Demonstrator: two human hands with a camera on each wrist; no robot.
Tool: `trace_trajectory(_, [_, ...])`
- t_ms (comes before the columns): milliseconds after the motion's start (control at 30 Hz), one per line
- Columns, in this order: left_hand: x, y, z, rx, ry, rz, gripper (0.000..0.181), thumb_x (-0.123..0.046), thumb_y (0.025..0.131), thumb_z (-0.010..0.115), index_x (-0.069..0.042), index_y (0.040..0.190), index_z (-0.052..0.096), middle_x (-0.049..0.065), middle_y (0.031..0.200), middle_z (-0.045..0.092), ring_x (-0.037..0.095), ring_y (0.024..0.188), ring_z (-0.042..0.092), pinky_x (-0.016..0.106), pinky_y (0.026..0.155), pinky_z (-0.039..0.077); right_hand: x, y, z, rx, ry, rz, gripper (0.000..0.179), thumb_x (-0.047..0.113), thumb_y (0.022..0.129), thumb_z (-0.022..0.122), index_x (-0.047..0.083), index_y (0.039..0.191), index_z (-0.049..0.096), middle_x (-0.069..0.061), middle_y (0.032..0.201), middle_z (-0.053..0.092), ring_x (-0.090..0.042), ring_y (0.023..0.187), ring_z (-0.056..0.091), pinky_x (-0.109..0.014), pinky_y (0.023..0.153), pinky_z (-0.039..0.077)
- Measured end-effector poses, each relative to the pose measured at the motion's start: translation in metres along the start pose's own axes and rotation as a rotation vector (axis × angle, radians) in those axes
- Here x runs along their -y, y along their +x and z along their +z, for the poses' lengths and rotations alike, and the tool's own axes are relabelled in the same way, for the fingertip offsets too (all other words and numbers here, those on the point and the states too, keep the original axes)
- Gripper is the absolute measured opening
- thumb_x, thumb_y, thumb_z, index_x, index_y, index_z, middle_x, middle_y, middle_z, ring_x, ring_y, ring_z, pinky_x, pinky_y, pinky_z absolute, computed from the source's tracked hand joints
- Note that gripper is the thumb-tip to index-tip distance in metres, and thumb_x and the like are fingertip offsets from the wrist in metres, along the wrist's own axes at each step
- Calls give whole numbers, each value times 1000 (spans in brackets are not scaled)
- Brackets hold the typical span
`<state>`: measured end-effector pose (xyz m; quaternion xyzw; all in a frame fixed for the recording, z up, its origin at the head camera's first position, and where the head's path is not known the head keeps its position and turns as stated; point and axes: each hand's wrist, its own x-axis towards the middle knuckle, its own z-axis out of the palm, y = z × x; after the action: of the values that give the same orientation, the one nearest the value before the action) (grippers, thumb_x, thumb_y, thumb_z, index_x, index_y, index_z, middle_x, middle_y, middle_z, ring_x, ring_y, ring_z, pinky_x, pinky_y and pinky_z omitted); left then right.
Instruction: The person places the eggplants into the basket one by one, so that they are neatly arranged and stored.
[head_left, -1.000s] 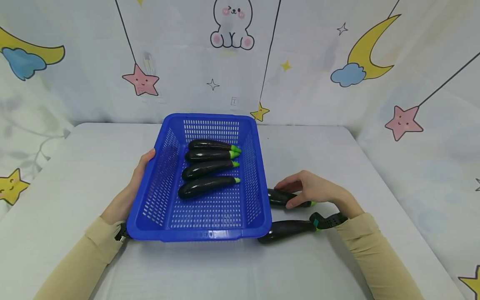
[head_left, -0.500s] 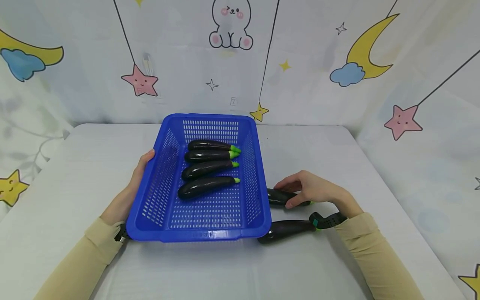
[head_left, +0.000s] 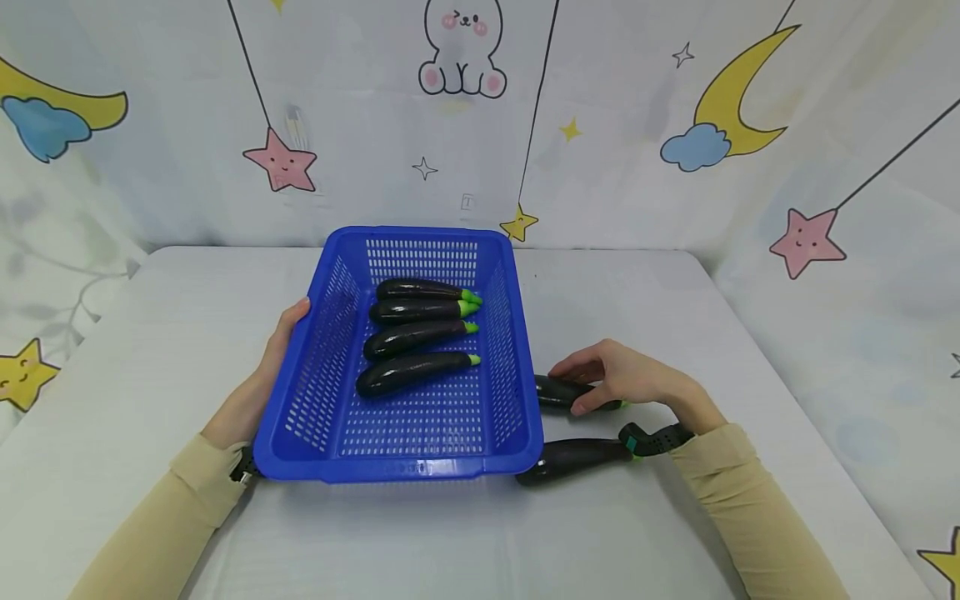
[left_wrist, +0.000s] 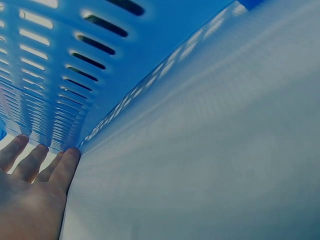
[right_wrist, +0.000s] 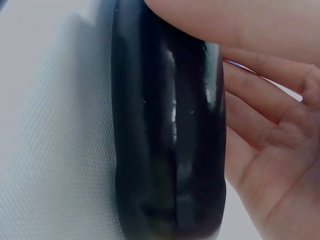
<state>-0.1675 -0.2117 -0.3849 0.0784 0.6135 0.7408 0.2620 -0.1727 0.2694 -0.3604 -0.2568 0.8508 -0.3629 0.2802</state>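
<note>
A blue plastic basket point(head_left: 412, 468) with slotted walls holds several dark eggplants point(head_left: 416, 373) with green stems, lying side by side. At the basket's left side, my left hand point(head_left: 264, 375) touches the outer wall; in the left wrist view its fingers point(left_wrist: 31, 162) reach out fairly straight against the slots. To the right of the basket, my right hand point(head_left: 626, 377) grips another eggplant point(head_left: 557, 393) from above, thumb on the near side and fingers on the far side. The right wrist view shows this eggplant point(right_wrist: 167, 130) close up. Its left end is hidden behind the basket.
One more eggplant point(head_left: 573, 460) lies nearer on the white-covered table point(head_left: 375, 542), its left end partly under the basket's corner and its stem beside the right wrist strap point(head_left: 656, 440). A printed curtain point(head_left: 615, 192) hangs behind the table.
</note>
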Motion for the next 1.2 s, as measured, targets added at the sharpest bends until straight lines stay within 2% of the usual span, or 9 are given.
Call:
trace_trajectory(300, [0, 0, 0, 25, -7, -14, 82, -72, 96, 17, -26, 161, -3, 8, 145, 33, 20, 121, 47, 41, 92, 47, 0, 0, 1, -6, -19, -9, 54, 21, 79, 86, 14, 129, 66, 0, 125, 68, -20, 117, 64, -43, 101, 48])
trace_trajectory(767, [0, 0, -1, 4, -7, 6, 81, -70, 97, 19, -25, 161, -1, 8, 142, 34, 20, 119, 46, 39, 93, 46, -1, 1, 2, -12, -23, -12, 53, 22, 81, 84, 13, 130, 66, -2, 127, 67, -24, 118, 64, -45, 100, 49])
trace_trajectory(1200, [1, -1, -2, 20, -5, -5, 85, -71, 96, 19, -22, 161, -3, 8, 140, 35, 20, 118, 47, 41, 94, 44, 1, 0, 2, -28, -32, -28, 52, 21, 81, 84, 12, 129, 67, -2, 126, 68, -23, 116, 64, -46, 100, 49])
